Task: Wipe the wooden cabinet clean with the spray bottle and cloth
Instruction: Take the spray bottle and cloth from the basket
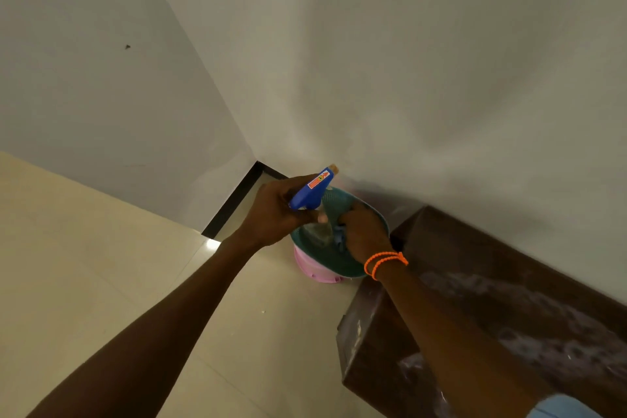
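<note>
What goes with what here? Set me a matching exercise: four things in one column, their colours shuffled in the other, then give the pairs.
Things:
1. spray bottle head
2. basket
3. wrist bands
4. cabinet

Colours:
A. dark brown
B. orange
C. blue
D. green

Pairs: 1-C, 2-D, 3-B, 4-A
</note>
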